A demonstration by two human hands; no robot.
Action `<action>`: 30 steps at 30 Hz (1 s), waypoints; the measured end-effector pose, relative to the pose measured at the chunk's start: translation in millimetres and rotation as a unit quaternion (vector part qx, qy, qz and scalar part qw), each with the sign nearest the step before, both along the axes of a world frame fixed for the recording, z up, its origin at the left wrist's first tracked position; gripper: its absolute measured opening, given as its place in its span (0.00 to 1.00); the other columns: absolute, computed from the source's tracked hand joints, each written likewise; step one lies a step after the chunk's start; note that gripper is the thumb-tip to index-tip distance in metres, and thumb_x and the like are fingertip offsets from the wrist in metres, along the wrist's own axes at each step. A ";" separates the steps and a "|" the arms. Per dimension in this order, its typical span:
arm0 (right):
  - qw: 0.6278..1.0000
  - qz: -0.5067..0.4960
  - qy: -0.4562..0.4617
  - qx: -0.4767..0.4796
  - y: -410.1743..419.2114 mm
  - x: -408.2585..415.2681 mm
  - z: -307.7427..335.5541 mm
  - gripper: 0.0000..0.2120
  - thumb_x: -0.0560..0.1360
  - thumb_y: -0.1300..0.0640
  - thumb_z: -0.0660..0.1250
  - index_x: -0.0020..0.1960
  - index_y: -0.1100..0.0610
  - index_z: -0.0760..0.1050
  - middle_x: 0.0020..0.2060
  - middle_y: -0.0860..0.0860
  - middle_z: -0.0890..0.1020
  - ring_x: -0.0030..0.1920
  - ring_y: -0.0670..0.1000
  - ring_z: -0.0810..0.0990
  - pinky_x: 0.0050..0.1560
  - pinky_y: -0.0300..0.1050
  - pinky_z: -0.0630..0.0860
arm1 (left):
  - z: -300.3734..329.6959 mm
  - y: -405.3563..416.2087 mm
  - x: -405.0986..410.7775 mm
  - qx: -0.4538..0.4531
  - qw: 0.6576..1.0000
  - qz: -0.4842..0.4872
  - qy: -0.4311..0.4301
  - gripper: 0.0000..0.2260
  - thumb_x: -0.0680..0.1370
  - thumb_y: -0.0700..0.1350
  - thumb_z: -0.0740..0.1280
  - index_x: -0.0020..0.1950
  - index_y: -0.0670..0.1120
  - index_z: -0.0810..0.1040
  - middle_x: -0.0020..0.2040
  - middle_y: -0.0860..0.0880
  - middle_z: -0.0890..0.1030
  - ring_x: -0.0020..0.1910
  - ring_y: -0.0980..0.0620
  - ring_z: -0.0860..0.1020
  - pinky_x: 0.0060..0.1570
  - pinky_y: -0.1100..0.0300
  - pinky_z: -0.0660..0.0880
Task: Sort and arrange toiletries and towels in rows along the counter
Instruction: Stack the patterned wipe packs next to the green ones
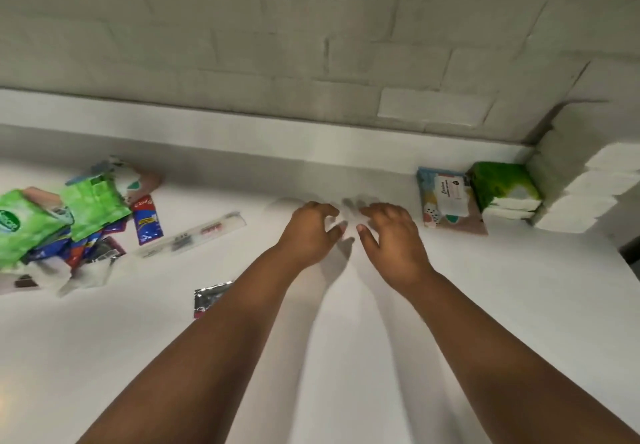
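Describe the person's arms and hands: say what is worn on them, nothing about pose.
Both forearms are bare as far as the frame shows: no sleeves, gloves or watch visible. The left hand and right hand show no rings or bands, though motion blur softens the fingers. The thumbnails look short and unpainted. No marks or bandages show on either arm.

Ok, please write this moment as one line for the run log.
left hand: empty, over counter | right hand: empty | sorted by wall: wipes pack, green tissue pack | unsorted pile: left
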State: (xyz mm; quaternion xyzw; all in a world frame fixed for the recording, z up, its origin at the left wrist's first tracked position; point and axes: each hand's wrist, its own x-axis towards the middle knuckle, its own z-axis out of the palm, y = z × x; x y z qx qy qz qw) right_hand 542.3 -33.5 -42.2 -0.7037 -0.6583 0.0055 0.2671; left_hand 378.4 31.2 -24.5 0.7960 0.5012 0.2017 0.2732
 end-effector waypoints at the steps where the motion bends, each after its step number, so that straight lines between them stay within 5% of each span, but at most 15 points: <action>1: 1.000 0.010 0.003 -0.006 3.0 -12.6 3.3 0.16 0.78 0.50 0.63 0.64 0.54 0.76 0.60 0.54 0.79 0.62 0.57 0.73 0.62 0.50 0.70 | 2.4 1.9 -13.6 0.003 1.000 0.010 -0.003 0.18 0.76 0.54 0.67 0.63 0.47 0.77 0.62 0.46 0.76 0.57 0.46 0.77 0.61 0.53 0.72; 10: 0.994 0.079 0.043 -0.055 56.8 -155.8 24.8 0.17 0.78 0.48 0.62 0.66 0.49 0.73 0.62 0.49 0.77 0.65 0.52 0.70 0.66 0.47 0.67 | 27.8 47.3 -175.6 0.030 0.995 0.098 -0.019 0.17 0.76 0.53 0.68 0.63 0.49 0.77 0.63 0.47 0.75 0.58 0.46 0.76 0.60 0.53 0.72; 19: 0.986 0.100 0.096 -0.092 123.3 -286.3 22.9 0.16 0.77 0.51 0.65 0.65 0.49 0.75 0.61 0.48 0.78 0.63 0.50 0.72 0.63 0.43 0.67 | 33.9 112.9 -309.7 0.019 0.990 0.131 -0.042 0.17 0.76 0.50 0.69 0.63 0.47 0.77 0.62 0.46 0.75 0.52 0.48 0.79 0.47 0.56 0.76; 24: 0.976 0.085 0.160 -0.123 161.3 -335.5 22.8 0.16 0.78 0.53 0.64 0.65 0.52 0.75 0.63 0.50 0.77 0.60 0.46 0.75 0.53 0.32 0.63 | 29.3 160.2 -366.1 0.024 0.986 0.166 -0.015 0.16 0.76 0.50 0.69 0.62 0.47 0.78 0.61 0.45 0.79 0.56 0.46 0.78 0.57 0.55 0.74; 30: 0.966 0.009 0.199 -0.167 212.1 -366.0 14.0 0.16 0.75 0.51 0.64 0.60 0.55 0.78 0.57 0.55 0.82 0.57 0.58 0.79 0.50 0.42 0.72 | 25.1 214.8 -403.1 0.026 0.977 0.211 0.009 0.15 0.76 0.49 0.68 0.60 0.44 0.79 0.58 0.42 0.80 0.55 0.41 0.79 0.54 0.56 0.73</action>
